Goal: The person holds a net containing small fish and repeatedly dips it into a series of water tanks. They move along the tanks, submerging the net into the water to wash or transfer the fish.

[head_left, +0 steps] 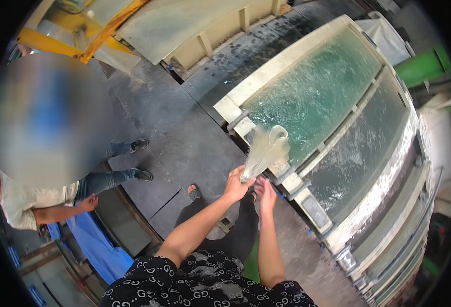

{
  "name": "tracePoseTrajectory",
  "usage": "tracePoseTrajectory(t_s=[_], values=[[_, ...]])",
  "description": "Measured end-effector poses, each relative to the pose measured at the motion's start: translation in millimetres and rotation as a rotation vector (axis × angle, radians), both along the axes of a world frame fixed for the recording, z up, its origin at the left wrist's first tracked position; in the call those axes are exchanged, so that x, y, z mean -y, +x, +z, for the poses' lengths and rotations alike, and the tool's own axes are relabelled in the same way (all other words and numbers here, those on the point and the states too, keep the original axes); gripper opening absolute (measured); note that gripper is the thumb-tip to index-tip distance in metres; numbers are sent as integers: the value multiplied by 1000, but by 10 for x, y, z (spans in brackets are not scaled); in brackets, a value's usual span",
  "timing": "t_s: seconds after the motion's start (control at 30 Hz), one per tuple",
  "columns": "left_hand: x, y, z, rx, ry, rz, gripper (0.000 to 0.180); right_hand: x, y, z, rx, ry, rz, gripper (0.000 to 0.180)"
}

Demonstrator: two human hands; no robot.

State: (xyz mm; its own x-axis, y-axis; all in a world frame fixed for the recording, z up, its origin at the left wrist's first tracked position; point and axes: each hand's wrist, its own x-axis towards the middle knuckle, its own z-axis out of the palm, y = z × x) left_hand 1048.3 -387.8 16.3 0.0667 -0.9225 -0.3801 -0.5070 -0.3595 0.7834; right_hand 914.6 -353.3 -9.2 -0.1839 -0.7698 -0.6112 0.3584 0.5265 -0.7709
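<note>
The plastic [261,153], pale and see-through, was at the near end of the tank [287,65], its loose part fanned out toward the green water [317,97]; whether it touched the rim, I could not tell. Your left hand [237,183], just outside that end of the tank, pinched the gathered, narrow part. Your right hand [266,194], also beside the tank's end, had its fingers loosely spread; I could not tell if they touched the plastic. A firm pinch, with the right hand ready to steady the loose part, would likely have served you best.
</note>
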Motion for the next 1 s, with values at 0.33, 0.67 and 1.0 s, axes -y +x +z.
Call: tracePoseTrajectory(t_s=[0.33,0.67,1.0], values=[[-471,471,-606,156,42,-338,51,-19,945,-502,-75,165,-71,37],[-804,1564,-1130,129,79,-513,60,-458,1755,-1656,-119,139,-303,27],[-2287,3321,-1873,-118,291,-309,37,-263,1787,-2283,-595,-13,-345,32]])
